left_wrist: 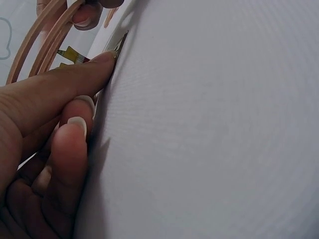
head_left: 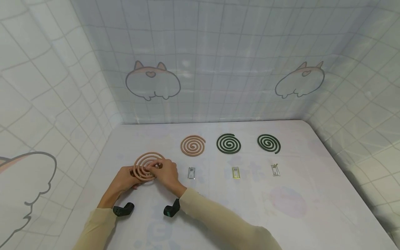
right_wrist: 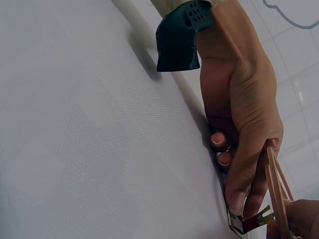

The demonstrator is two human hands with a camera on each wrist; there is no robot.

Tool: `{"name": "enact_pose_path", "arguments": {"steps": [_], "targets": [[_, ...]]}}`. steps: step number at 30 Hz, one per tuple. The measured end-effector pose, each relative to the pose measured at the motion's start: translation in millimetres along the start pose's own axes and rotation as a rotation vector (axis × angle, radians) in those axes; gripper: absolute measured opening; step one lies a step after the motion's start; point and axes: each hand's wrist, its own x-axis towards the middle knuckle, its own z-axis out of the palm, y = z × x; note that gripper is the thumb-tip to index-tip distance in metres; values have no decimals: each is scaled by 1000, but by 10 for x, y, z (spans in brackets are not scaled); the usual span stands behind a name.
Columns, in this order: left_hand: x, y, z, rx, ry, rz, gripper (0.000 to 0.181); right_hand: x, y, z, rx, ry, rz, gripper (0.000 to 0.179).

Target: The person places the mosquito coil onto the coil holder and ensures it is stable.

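A tan mosquito coil (head_left: 139,172) is tilted up from the white table at the left. My right hand (head_left: 167,173) pinches it near its centre. Under the coil, my left hand (head_left: 123,178) holds a small metal coil stand (right_wrist: 234,222) by its edge, low against the tabletop. The stand's raised prong (left_wrist: 75,56), with yellow and red reflections, points toward the coil's rings, close beside them in both wrist views. In the head view the stand is hidden behind the coil and hands.
Farther back lie another tan coil (head_left: 192,146) and two green coils (head_left: 228,143). In front of them sit a silver stand (head_left: 191,173), a gold-toned stand (head_left: 235,173) and a second silver stand (head_left: 275,170). Tiled-pattern cloth walls (head_left: 206,69) enclose the table (head_left: 250,211).
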Motion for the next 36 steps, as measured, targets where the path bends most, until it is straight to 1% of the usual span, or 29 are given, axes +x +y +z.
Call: {"name": "enact_pose_path", "arguments": {"steps": [3,8,15,20,25,36], "targets": [[-7,11,-2,-3,0,3,19,-6,-7,4,-2,7,-3,13],[-7,16,6,-1,13,-14,22,1,-9,20,-13,21,3,12],[4,11,2,-7,3,-16,22,6,-12,18,-2,20,-1,12],[13,2,3,7,-3,-22,22,5,-9,22,-12,29,-10,11],[6,12,4,7,8,-29,22,9,-13,24,-14,25,-4,11],[10,-6,9,2,9,7,20,5,-25,48,-17,41,3,10]]}}
